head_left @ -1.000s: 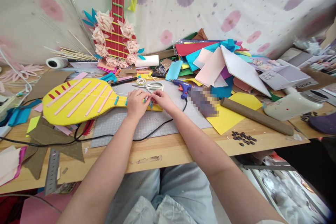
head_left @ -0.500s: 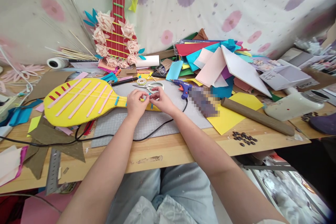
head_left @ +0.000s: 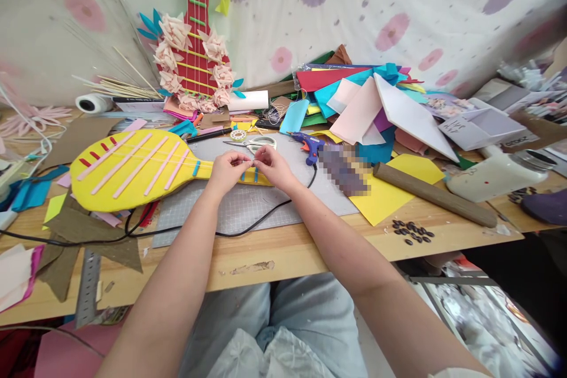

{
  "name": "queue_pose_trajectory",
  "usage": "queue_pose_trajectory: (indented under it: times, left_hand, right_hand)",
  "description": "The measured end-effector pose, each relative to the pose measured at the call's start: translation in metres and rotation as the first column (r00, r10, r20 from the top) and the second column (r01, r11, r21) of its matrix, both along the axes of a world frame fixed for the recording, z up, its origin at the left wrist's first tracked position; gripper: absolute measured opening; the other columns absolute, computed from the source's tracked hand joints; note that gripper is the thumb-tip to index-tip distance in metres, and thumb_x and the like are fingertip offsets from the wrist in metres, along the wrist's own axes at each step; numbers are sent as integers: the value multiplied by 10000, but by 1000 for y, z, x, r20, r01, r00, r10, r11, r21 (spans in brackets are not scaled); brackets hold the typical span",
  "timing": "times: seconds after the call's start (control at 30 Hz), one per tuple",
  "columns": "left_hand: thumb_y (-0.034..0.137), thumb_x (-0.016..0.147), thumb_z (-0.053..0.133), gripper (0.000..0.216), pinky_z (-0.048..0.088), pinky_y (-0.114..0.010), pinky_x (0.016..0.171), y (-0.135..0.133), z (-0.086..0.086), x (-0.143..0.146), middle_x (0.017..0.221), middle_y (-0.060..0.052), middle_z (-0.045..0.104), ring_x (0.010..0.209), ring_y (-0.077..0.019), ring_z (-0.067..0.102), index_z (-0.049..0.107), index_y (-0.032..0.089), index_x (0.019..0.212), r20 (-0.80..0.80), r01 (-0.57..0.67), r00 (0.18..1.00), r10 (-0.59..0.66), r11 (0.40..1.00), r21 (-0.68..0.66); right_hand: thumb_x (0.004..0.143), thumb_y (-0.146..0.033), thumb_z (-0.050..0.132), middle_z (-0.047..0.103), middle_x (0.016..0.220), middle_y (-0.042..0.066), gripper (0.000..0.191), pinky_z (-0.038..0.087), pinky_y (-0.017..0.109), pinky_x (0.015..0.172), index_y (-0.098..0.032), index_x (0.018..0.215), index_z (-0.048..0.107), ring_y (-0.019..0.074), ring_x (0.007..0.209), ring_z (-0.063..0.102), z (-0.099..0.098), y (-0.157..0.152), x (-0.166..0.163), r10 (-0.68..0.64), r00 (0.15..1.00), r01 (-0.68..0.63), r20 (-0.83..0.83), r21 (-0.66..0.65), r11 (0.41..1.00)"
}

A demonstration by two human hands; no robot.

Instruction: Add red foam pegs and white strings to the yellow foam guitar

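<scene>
A yellow craft-made lute [head_left: 146,174] with pink strips, small red pieces and thin strings lies flat, its neck pointing right. Blue bands cross the neck. My left hand [head_left: 227,171] is over the neck, thumb and fingertips pinched together. Close against it, my right hand [head_left: 273,166] is also closed in a pinch. Whatever the fingertips hold is too small to make out, and the hands cover part of the neck. Scissors [head_left: 259,144] lie just behind them. A blue glue gun [head_left: 312,147] rests to the right of my right hand.
A grey cutting mat [head_left: 248,207] lies under the neck, crossed by a black cord [head_left: 252,227]. A red lute [head_left: 199,62] with paper flowers leans at the back. To the right are a brown roll [head_left: 434,195], black seed-like pieces [head_left: 411,231] and a white jar [head_left: 496,177].
My hands have shifted slightly: the left moved a little left, the right a little right, and another blue band on the neck now shows. The yellow lute appears slightly further left.
</scene>
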State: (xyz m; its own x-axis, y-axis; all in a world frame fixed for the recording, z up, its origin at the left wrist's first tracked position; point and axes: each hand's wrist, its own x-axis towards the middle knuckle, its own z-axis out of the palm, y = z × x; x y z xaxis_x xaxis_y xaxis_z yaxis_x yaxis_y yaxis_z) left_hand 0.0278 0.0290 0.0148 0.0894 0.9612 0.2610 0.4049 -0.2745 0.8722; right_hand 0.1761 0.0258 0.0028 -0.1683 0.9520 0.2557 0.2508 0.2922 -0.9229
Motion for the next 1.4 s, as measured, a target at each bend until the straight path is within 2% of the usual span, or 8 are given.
queue_pose_trajectory:
  times: [0.07, 0.17, 0.57, 0.77, 0.93, 1.07, 1.2, 1.4]
  left_hand:
    - [280, 633, 650, 127, 416, -276, 615, 1, -1, 0, 673, -20, 619, 617, -133, 517, 656, 160, 671, 16, -4, 1000, 4, 1000, -19]
    - [295, 628, 657, 150, 434, -282, 642, 2, -4, 0, 706, -30, 644, 645, -144, 546, 673, 158, 688, 57, -14, 998, 15, 1000, -20]
    - [301, 627, 670, 152, 446, -279, 629, 1, -4, 1, 713, -39, 662, 644, -151, 566, 680, 161, 686, 78, -16, 997, 15, 1000, 22]
    - [261, 649, 631, 102, 388, -259, 577, -2, 0, 0, 629, -1, 554, 591, -121, 472, 607, 170, 609, -36, -43, 998, 48, 991, 129]
    - [204, 649, 600, 124, 331, -251, 543, -4, 0, 1, 568, 31, 423, 557, -111, 392, 510, 181, 567, -153, -64, 984, 93, 980, 186]
    - [165, 650, 546, 86, 365, -251, 576, -5, 1, 1, 612, 18, 491, 591, -122, 440, 496, 185, 584, -202, -54, 975, 93, 980, 190]
    - [254, 742, 501, 155, 431, -273, 684, -6, 2, 2, 703, -20, 617, 703, -152, 547, 570, 186, 620, -196, -25, 979, 53, 990, 142]
    - [296, 728, 561, 136, 470, -295, 738, -2, -4, 1, 803, -41, 670, 758, -174, 600, 644, 189, 722, -171, -94, 979, 111, 991, 100]
  right_hand:
    - [758, -191, 492, 627, 788, -7, 66, 458, 283, 712, -199, 822, 509, 127, 753, 599, 0, -2, 0, -4, 998, -1, 69, 67, 998]
    - [748, -152, 510, 671, 885, 9, 168, 471, 280, 761, -199, 894, 578, 133, 834, 626, 4, -6, 1, -9, 986, -12, 168, 121, 993]
    - [835, -256, 497, 724, 893, 12, 226, 470, 278, 708, -239, 960, 685, 175, 811, 656, 15, -11, 2, -205, 853, 164, 480, 126, 978]
    - [826, -273, 497, 720, 873, 12, 216, 450, 297, 709, -231, 924, 685, 181, 764, 646, 19, -12, 5, -302, 800, 290, 519, 108, 951]
    - [803, -271, 527, 709, 857, 19, 181, 442, 292, 698, -211, 897, 669, 178, 746, 633, 22, -14, 3, -318, 784, 288, 533, 140, 947]
    - [818, -241, 517, 709, 887, 11, 184, 441, 267, 696, -212, 928, 661, 157, 762, 632, 21, -13, 3, -252, 827, 203, 502, 150, 967]
    - [840, -265, 502, 710, 903, 3, 196, 450, 258, 689, -231, 952, 658, 150, 776, 632, 15, -10, 7, -225, 872, 164, 435, 173, 971]
    - [843, -253, 474, 695, 929, 6, 203, 450, 253, 694, -231, 929, 657, 144, 806, 619, 8, -8, 9, -215, 901, 118, 377, 264, 957]
